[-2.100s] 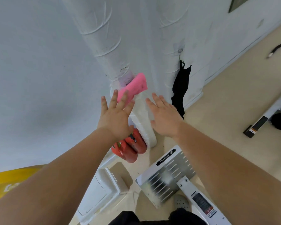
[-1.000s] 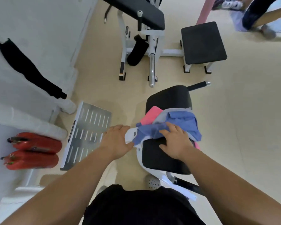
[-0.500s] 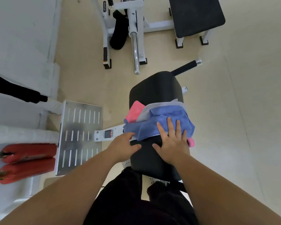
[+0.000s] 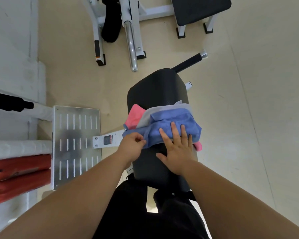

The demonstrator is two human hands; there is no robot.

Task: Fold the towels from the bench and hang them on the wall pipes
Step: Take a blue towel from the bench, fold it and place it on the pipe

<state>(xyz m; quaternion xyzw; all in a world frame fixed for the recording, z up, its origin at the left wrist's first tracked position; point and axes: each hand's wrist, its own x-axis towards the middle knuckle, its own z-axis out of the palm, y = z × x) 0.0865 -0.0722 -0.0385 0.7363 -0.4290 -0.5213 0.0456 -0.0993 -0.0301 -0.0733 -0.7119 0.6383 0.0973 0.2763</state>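
A pile of towels lies across the black padded bench [image 4: 155, 87]. A blue towel [image 4: 173, 121] is on top, a grey towel [image 4: 166, 107] under it, and a pink towel [image 4: 134, 116] at the bottom shows at both sides. My left hand [image 4: 132, 147] pinches the blue towel's left front corner at the bench's left edge. My right hand [image 4: 177, 147] rests flat on the blue towel, fingers straight and spread. The wall pipes are out of view.
A perforated metal footplate [image 4: 76, 145] lies on the floor left of the bench. Two red extinguishers [image 4: 19, 176] lie against the white wall at the left. A white machine frame with a chrome bar [image 4: 130, 40] and another black seat [image 4: 200, 9] stand ahead.
I have turned from the wall pipe, where a pink towel hangs, down to the bench. My left hand has closed on the blue towel's corner, and my right hand lies flat on it.
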